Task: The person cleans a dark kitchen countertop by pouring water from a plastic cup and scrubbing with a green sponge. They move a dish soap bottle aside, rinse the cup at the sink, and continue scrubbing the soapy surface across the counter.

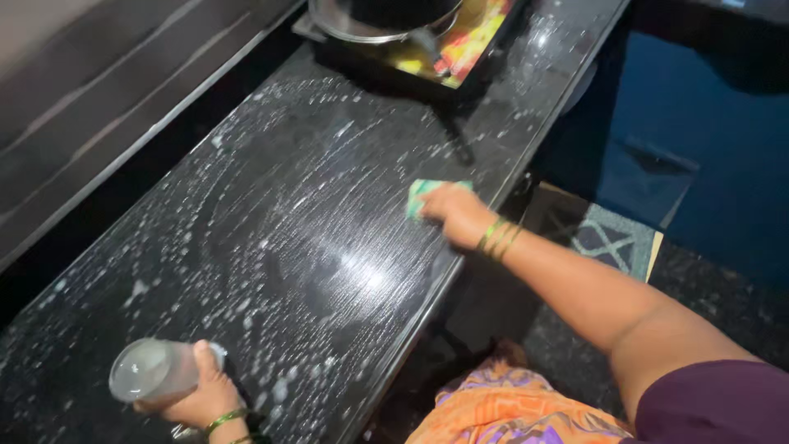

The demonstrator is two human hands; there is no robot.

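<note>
Both hands grip: right hand clamps the green sponge, left hand the clear bottle.

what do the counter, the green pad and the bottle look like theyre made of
Counter: likely polished black stone, glossy, speckled under soapy streaks. Green pad under the right hand: seems soft sponge or cloth; blurred. Bottle in the left hand: probably cloudy, translucent plastic.
</note>
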